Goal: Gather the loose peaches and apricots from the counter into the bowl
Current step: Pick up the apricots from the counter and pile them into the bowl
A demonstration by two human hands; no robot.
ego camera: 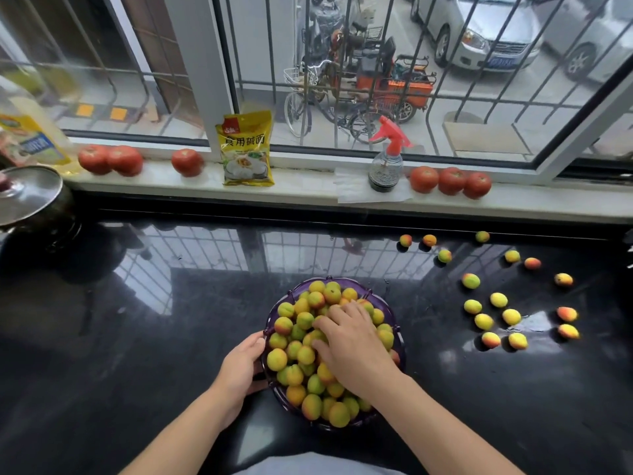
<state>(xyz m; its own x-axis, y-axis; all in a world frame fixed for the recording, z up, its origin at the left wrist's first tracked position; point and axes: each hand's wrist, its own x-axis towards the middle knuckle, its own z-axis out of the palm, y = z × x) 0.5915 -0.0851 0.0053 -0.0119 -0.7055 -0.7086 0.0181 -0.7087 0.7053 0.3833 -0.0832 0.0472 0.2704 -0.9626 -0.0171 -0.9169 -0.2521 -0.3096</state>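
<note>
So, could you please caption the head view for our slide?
Left hand steadies the purple plastic bowl while right hand rests on its heaped yellow-red fruit.

Purple bowl (pixel 399 332), front-center on black counter (pixel 137 337), heaped w/ small yellow-orange fruit (pixel 305 320). Approx. 17 loose fruits (pixel 498 299) scattered at right, well apart from bowl.

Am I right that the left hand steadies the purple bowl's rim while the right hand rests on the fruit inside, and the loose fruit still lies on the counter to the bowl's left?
Not quite: in the head view the loose fruit lies to the right of the purple bowl, not its left. The rest holds: the left hand grips the rim and the right hand rests on the fruit inside.
</note>
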